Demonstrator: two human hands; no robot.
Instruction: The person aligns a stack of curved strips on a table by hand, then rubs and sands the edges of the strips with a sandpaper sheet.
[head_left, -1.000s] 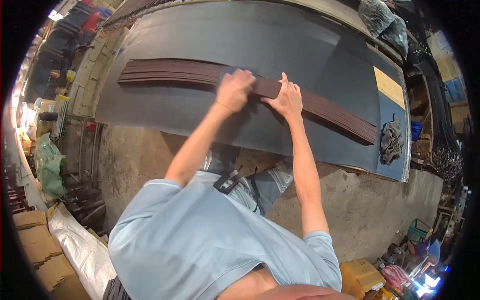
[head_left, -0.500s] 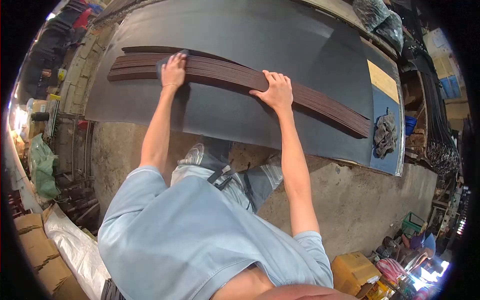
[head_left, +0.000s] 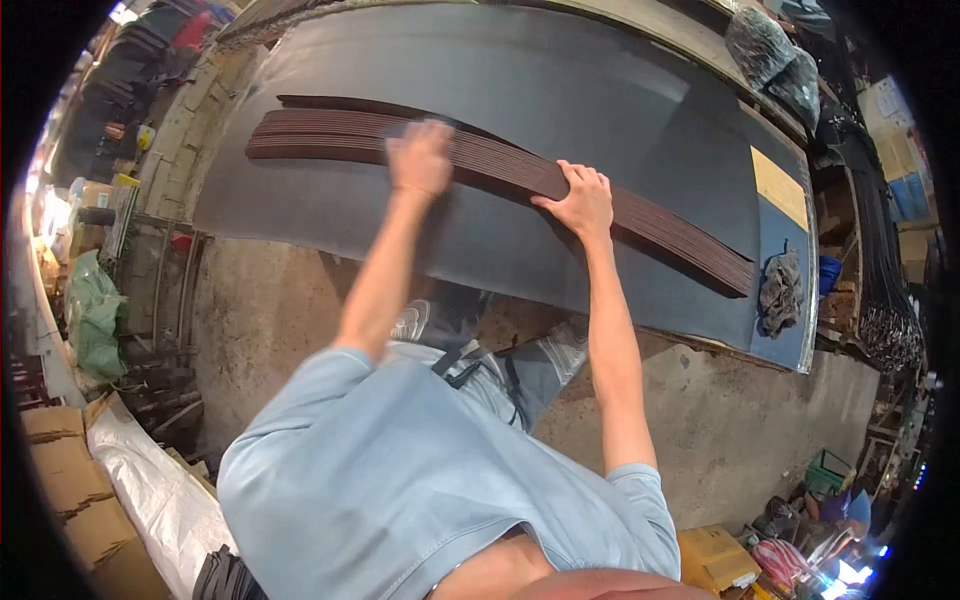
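Note:
A long stack of thin dark brown strips (head_left: 500, 170) lies across the dark tabletop, its edges lined up in fine ridges. My right hand (head_left: 585, 200) grips it right of the middle, thumb on the near side and fingers over the top. Farther left, my left hand (head_left: 420, 160) is pressed on the stack and smeared by motion. Under that hand a bit of dark grey cloth (head_left: 396, 129) shows, mostly covered. Behind the stack, one brown strip (head_left: 330, 101) stands slightly apart at the left end.
A dark sheet (head_left: 600, 80) covers the table. At its right end are a crumpled grey rag (head_left: 781, 292) and a pale wooden board (head_left: 778, 188). Plastic-wrapped bundles (head_left: 760, 50) sit at the far right corner. Cardboard boxes (head_left: 715, 558) stand on the floor behind me.
My left hand has slid to the right along the stack with the cloth, closer to my right hand. My right hand keeps its grip. The view has shifted slightly.

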